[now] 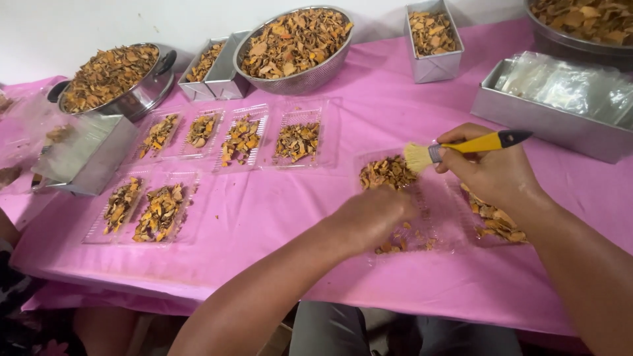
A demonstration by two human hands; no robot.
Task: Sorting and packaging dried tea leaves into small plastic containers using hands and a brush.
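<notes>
Brushing over an open clear tray; spill risk at the table edge.
Right hand [491,173] is gripping a yellow-handled brush [461,148], bristles touching the dried orange chips [386,173] in the clear tray [435,217]. Left hand [372,214] is curling shut over chips in it, pressing down. A hard sweep is likely flicking chips onto the pink table [277,204]; the flimsy tray may be sliding toward the near edge.

- You face a table [277,217] draped in a pink cloth [395,86] that hangs over its near edge.
- Behind it you see a plain white wall [59,26], evenly lit.
</notes>
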